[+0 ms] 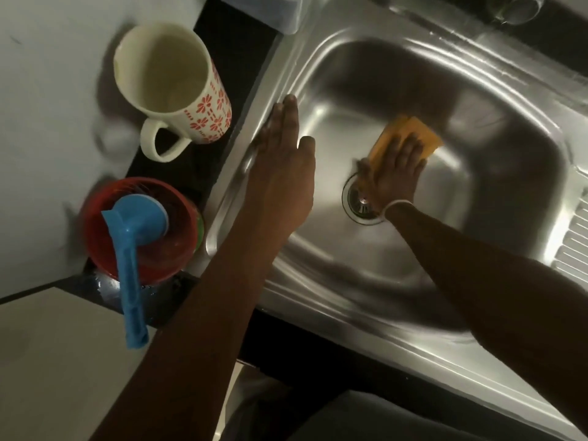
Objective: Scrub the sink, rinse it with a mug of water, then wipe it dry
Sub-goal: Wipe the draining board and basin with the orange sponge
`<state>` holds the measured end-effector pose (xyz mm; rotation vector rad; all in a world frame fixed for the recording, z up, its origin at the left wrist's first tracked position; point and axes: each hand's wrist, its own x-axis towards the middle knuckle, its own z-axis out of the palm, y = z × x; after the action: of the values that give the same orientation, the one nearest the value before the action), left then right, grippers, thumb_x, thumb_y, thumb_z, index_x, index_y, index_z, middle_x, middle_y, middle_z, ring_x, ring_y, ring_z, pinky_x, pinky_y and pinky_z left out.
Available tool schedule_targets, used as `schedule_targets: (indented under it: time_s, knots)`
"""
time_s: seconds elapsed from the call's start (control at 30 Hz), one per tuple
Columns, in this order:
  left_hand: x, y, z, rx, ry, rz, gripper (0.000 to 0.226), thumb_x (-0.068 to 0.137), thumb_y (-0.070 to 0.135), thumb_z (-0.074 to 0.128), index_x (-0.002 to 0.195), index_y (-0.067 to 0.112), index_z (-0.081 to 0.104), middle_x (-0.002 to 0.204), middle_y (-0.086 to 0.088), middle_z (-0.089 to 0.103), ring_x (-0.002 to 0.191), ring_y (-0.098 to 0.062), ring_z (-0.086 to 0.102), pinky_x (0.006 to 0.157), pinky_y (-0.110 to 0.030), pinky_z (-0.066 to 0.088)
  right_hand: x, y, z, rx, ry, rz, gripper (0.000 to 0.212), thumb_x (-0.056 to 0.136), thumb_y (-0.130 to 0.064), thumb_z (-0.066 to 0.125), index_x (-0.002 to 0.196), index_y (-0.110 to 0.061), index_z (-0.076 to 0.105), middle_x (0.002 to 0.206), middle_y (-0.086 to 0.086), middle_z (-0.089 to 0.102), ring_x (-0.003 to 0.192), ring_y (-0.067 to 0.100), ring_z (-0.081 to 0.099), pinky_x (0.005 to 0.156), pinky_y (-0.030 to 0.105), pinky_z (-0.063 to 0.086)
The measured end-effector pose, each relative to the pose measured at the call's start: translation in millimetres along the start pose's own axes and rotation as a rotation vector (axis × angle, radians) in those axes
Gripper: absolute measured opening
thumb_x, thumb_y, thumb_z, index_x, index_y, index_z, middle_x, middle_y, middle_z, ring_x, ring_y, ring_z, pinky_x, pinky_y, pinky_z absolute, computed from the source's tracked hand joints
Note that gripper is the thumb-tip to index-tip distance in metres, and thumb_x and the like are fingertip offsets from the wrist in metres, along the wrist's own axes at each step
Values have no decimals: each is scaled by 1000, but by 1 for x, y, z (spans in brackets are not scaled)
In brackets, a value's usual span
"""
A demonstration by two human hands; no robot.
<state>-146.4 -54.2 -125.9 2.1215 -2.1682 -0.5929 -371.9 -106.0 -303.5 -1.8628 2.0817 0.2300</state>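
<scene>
The steel sink [496, 173] fills the right half of the head view, its drain [356, 202] near the middle of the basin. My right hand [393, 173] presses flat on a yellow cloth [410, 130] lying on the basin floor just beyond the drain. My left hand [283, 163] rests with straight fingers on the sink's left rim and holds nothing. A cream mug [171, 84] with a red flower pattern stands on the dark counter to the left of the sink, handle toward me.
A red bowl [105, 237] with a blue long-handled brush [132, 259] across it sits on the counter left of the sink. A white wall [47, 106] lies further left. The ribbed drainboard [572, 246] is at the right edge. Glassware [515, 9] stands at the top right.
</scene>
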Motion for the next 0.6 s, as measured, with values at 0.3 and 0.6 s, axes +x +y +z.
schedule_targets:
  time_s: [0.3,0.6]
  knots:
    - [3,2,-6,-29,19,-9,40,87,-2,48,125,8,49,163,-15,-5,151,-27,-5,120,-39,12,18,-81,11,3,121,-107,77,98,-56,19,157,-7,9,162,23,3,150,41,0,120,56,4]
    - [-3,8,-11,6,2,-10,37,90,4,53,126,9,50,162,-15,-7,150,-27,-6,122,-39,11,-98,-68,44,-163,-135,-1016,58,94,-43,50,148,-23,41,155,2,37,147,28,20,122,48,16]
